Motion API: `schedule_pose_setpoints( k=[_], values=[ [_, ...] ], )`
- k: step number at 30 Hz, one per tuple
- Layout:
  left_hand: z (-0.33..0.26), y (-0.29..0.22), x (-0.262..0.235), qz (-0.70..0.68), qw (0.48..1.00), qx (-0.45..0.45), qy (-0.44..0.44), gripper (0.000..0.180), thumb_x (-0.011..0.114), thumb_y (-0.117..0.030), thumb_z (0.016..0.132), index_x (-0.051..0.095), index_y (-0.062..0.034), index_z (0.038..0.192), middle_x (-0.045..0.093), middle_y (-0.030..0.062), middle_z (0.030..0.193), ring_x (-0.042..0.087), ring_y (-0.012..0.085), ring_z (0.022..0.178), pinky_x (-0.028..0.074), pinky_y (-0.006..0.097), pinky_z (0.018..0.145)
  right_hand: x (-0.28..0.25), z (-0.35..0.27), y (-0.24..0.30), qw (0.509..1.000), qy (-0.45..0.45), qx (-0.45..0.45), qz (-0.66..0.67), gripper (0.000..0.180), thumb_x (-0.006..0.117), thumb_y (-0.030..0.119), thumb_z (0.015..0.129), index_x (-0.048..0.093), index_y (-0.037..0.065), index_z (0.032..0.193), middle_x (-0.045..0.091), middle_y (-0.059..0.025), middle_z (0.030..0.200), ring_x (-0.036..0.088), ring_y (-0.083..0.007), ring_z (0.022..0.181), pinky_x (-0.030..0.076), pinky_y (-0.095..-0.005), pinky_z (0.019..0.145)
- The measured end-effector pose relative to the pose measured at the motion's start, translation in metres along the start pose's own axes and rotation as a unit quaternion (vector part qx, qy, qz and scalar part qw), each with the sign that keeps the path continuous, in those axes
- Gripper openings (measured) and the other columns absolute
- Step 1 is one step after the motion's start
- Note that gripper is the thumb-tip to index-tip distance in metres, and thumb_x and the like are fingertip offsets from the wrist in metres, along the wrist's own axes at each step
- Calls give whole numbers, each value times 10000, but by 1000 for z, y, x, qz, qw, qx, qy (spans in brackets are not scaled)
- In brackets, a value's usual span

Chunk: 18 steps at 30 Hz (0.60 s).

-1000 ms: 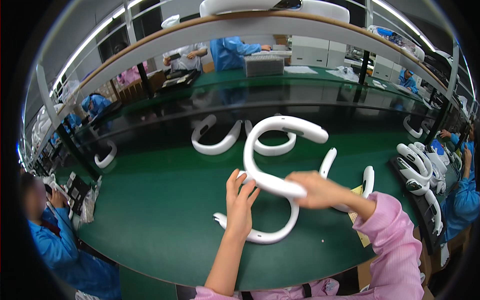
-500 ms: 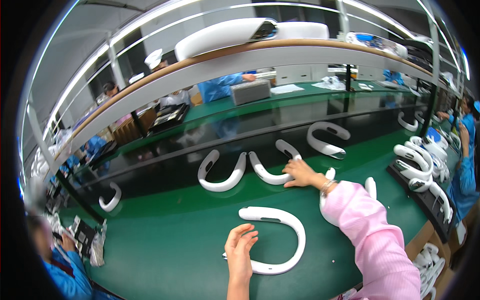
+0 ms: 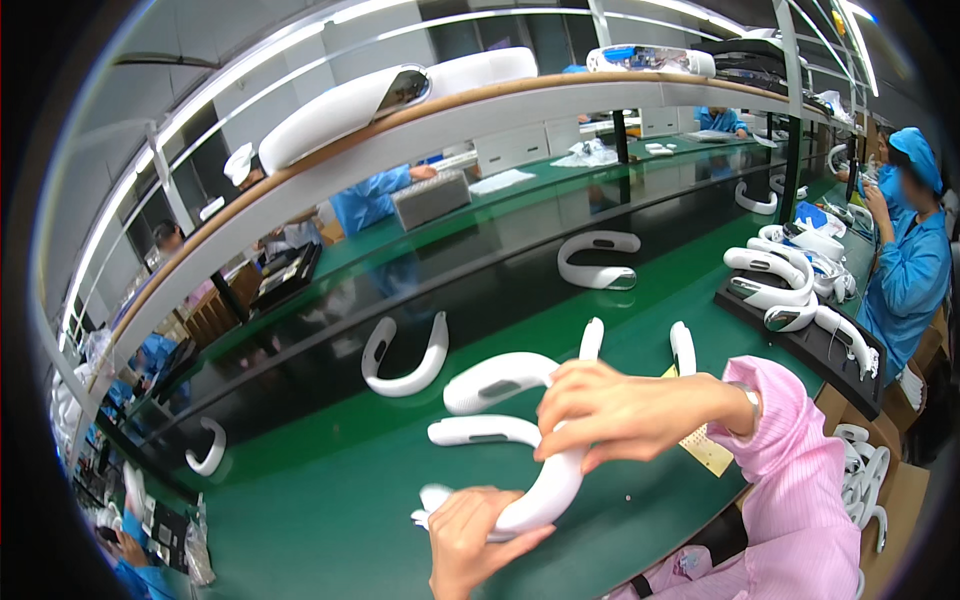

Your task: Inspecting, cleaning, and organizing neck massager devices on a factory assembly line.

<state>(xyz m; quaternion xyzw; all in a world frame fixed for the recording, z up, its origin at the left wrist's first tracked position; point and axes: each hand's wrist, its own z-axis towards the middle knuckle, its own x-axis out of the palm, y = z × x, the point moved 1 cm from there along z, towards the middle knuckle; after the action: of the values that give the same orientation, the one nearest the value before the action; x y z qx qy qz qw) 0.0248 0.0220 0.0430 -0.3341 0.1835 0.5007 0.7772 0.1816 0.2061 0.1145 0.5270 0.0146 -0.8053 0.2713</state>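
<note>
A white U-shaped neck fan point(image 3: 552, 492) is raised above the green bench, held between both my hands. My left hand point(image 3: 472, 530) is closed around its lower arm, near the end. The fingers of my right hand point(image 3: 630, 410) wrap round its curved middle, hiding part of it. Beneath lies a second neck fan point(image 3: 475, 430), mostly covered by the held one and my hands. Beyond my right hand, two white ends of another neck fan point(image 3: 683, 348) stick up; its curve is hidden.
Other neck fans rest on the dark belt point(image 3: 405, 385) ahead. A black tray point(image 3: 845, 385) piled with neck fans stands at right, beside a yellow paper sheet point(image 3: 708, 455). A shelf point(image 3: 470, 125) crosses above the bench. A person in blue point(image 3: 910, 270) works at far right.
My right hand has brought a neck fan back from the belt, toward me. My left hand, formerly over the lying neck fan, now grips the raised one. The view has turned right.
</note>
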Motion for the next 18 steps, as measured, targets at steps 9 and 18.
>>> schedule_pose_setpoints(
  k=[9, 18],
  values=[
    [-30, -21, 1, -624, 722, -251, -164, 579, 508, -521, 870, 479, 38, 1019, 514, 94, 800, 521, 177, 618, 464, 291, 510, 111, -55, -2, 798, -236, 317, 455, 677, 584, 310, 879, 235, 15, 1378, 386, -153, 1327, 417, -245, 1202, 351, -386, 989],
    [-35, -21, 6, -799, 532, -175, -219, 532, 500, -360, 840, 437, 36, 1191, 478, 70, 920, 429, 162, 672, 416, 287, 554, 154, -47, -3, 635, -122, 372, 665, 525, 394, 401, 947, 428, -38, 1232, 614, -98, 849, 607, -176, 771, 495, -265, 705]
  ],
)
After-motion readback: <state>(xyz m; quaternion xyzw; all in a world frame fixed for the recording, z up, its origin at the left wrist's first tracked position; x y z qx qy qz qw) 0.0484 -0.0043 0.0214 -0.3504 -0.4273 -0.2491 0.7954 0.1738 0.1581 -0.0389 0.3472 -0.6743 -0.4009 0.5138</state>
